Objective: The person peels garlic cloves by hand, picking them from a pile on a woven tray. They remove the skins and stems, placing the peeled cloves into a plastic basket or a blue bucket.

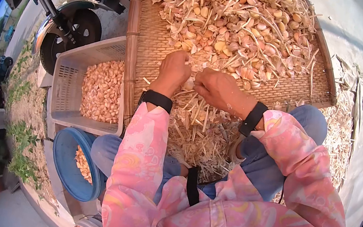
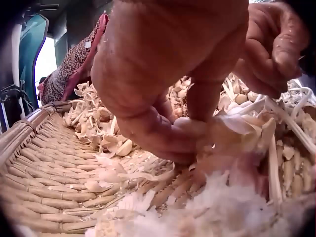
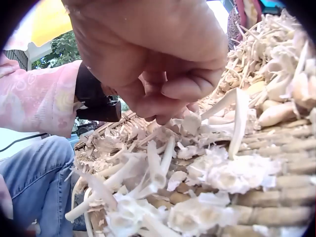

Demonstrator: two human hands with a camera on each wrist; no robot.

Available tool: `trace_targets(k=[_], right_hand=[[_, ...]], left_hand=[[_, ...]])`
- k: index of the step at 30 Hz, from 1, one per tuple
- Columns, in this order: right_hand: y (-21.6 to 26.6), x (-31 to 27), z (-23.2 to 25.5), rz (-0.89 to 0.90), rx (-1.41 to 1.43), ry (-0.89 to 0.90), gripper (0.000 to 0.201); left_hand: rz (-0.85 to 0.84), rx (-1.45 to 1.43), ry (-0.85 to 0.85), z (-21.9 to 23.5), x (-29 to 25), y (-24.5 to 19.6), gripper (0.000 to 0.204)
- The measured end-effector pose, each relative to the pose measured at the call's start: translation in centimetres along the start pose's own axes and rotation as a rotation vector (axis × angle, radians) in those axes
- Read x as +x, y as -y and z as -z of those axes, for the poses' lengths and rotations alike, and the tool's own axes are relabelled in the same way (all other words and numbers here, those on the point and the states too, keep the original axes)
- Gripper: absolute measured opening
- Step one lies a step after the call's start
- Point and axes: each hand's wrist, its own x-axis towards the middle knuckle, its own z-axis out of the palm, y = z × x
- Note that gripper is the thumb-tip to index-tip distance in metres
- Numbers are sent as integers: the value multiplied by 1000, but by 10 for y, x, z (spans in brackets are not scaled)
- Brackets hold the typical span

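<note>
Both hands work close together over a woven bamboo tray [image 1: 145, 55] heaped with garlic cloves [image 1: 223, 46], dry skins and stalks. My left hand [image 1: 174, 72] bends down at the tray, thumb and finger pinching a pale garlic clove [image 2: 189, 124]. Blurred papery skin [image 2: 242, 128] hangs right beside those fingertips. My right hand [image 1: 223, 90] is just to the right, its fingers [image 3: 185, 89] curled in above loose skins and cut stalks [image 3: 158, 170]. I cannot tell whether it holds anything, since its palm side is hidden. A pale garlic piece [image 1: 188, 83] shows between the hands.
Left of the tray stands a grey plastic crate [image 1: 65, 81] of cloves. A blue bucket [image 1: 61, 154] with more cloves sits below it. Stalk and skin waste [image 1: 201, 138] lies between the person's legs. A wheeled vehicle [image 1: 83, 26] is at upper left.
</note>
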Motion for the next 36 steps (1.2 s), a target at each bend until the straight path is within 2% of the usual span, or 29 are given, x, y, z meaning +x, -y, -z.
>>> trace_targets(k=[3, 6, 7, 14, 18, 19, 22, 25, 28, 29, 32, 33, 36], right_hand=[[-8, 9, 6, -87, 250, -152, 20], [-13, 18, 2, -51, 506, -249, 20], [-9, 17, 7, -135, 651, -150, 20], [-6, 14, 0, -120, 1003, -100, 13], [-5, 10, 26, -18, 845, 188, 16], [0, 8, 30, -124, 1002, 268, 16], [-2, 8, 31, -143, 965, 319, 15], [-1, 7, 45, -165, 1090, 570, 15], [4, 2, 55, -154, 1228, 614, 15], [7, 2, 54, -260, 1236, 477, 15], [1, 7, 40, -326, 1258, 276, 16], [0, 10, 38, -289, 1242, 302, 16], [4, 12, 31, -187, 1202, 221, 15]], left_hand=[[70, -496, 8, 6, -7, 17, 29], [-45, -933, -13, 20, -41, -15, 34], [-88, -902, -13, 20, -47, -18, 38], [-96, -791, -170, 21, -82, -33, 25], [-103, -747, -154, 26, -96, -38, 23], [-114, -713, -145, 27, -98, -38, 24], [-114, -675, -125, 28, -100, -35, 24], [-30, -677, -155, 29, -99, -31, 25], [177, -1139, -76, 46, -99, -13, 28], [133, -1319, -12, 51, -104, -11, 29], [110, -1540, 67, 73, -121, -31, 31], [46, -1557, 76, 81, -131, -43, 30], [-491, -1690, 278, 108, -171, -105, 26]])
